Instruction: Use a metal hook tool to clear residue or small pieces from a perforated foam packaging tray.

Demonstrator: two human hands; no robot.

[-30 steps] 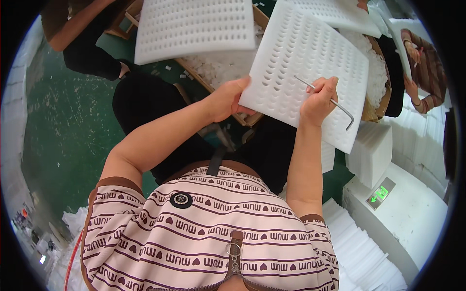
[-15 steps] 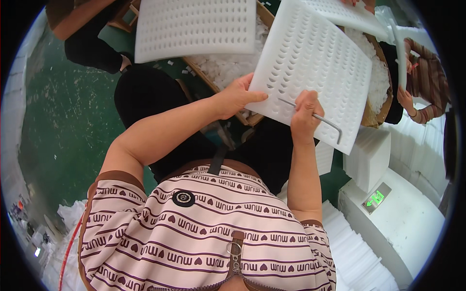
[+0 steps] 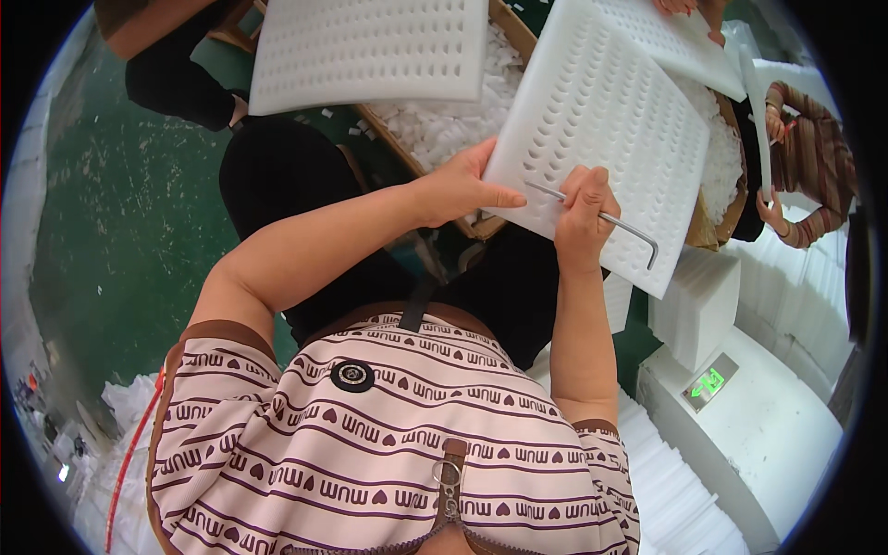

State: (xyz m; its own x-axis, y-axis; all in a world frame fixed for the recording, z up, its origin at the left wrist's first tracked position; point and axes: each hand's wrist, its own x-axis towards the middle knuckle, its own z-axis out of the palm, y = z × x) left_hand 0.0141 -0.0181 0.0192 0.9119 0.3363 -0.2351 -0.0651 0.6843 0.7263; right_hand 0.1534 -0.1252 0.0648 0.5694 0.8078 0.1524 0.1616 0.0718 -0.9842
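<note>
A thick white foam sheet (image 3: 638, 139) with rows of punched holes tilts up in front of me. My left hand (image 3: 469, 185) grips its near left edge, thumb on the face and the other fingers hidden behind. In my right fist (image 3: 586, 208) is a bent metal rod (image 3: 636, 233), shaped like a hex key. Its straight end points left over the sheet's lower part, close to the left thumb. The hooked end sticks out to the right. Whether the tip touches the foam I cannot tell.
An open cardboard box (image 3: 393, 139) full of white foam scraps stands beyond the sheet. Another perforated foam sheet (image 3: 370, 55) is at the far left. Co-workers sit across and at the right, one in striped sleeves (image 3: 809, 157). Foam stacks (image 3: 698, 296) and a white cabinet-like block (image 3: 749, 416) bearing a green sign are right.
The rod and my right fist have shifted very slightly, the tip moving a little left and up. The held sheet has moved a little with my left hand.
</note>
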